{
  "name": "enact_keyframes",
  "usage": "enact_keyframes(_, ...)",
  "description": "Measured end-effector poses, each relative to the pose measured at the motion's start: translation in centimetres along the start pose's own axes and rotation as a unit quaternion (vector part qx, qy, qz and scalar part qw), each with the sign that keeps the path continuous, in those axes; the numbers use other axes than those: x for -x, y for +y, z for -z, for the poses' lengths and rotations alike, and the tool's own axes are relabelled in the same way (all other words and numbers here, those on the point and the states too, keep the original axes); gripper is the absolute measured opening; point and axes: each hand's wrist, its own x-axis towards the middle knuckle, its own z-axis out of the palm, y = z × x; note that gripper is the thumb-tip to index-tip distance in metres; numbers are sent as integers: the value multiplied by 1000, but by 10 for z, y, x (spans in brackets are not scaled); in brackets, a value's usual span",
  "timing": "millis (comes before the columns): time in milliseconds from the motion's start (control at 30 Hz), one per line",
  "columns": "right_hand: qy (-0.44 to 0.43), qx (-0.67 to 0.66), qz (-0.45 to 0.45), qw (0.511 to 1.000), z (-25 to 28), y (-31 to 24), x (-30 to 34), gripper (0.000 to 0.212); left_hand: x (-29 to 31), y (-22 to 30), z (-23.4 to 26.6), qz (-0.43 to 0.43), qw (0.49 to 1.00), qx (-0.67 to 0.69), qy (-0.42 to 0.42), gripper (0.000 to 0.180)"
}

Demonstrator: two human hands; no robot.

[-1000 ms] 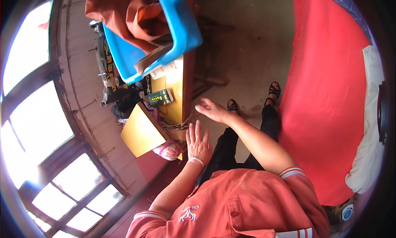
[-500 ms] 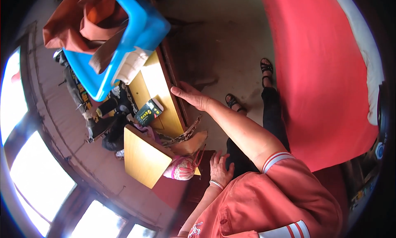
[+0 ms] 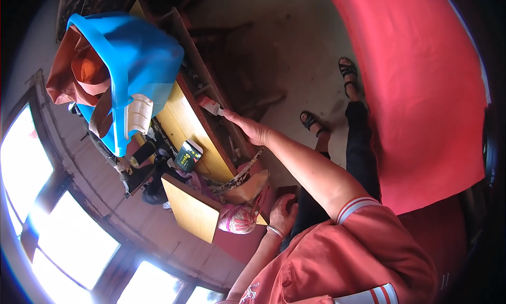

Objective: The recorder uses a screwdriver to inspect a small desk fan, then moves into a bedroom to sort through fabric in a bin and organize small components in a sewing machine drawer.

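My right hand (image 3: 250, 129) is at the long dark front of an open drawer (image 3: 243, 141) under a yellow wooden tabletop (image 3: 197, 138). The thumb lies on top and the other fingers are mostly hidden, closed round the edge. Beside the thumb tip a small red-and-white box (image 3: 211, 105) shows inside the drawer, with other small things in shadow. My left hand (image 3: 283, 214), a pale bangle at its wrist, rests low beside my dark trouser leg. Its fingers are loosely bent and nothing shows in them.
A blue plastic tub (image 3: 145, 54) holding reddish-brown cloth (image 3: 66, 75) stands on the tabletop. Near it are a dark green box (image 3: 188, 155), a slanted wooden board (image 3: 191, 206), a pink-and-white knitted thing (image 3: 238, 219) and black machine parts (image 3: 145, 154). Red cloth (image 3: 421, 104) covers a surface at right.
The drawer has come out toward my legs with my right hand, and the red-and-white box now shows. My left fingers, spread before, are more bent. The whole view has shifted.
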Motion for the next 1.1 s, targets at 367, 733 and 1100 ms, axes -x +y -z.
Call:
enact_keyframes(367, 17, 116, -20, 993, 10, -8, 6, 100, -23, 31, 5, 3, 999, -33, -39, 30)
enact_keyframes(733, -15, 3, -99, 995, 27, -13, 0, 64, -29, 21, -1, 105, 989, 76, -66, 29)
enact_keyframes(1100, -15, 36, -143, 989, 31, -26, 0, 59, -67, 115, 49, -47, 991, -5, 127, 30)
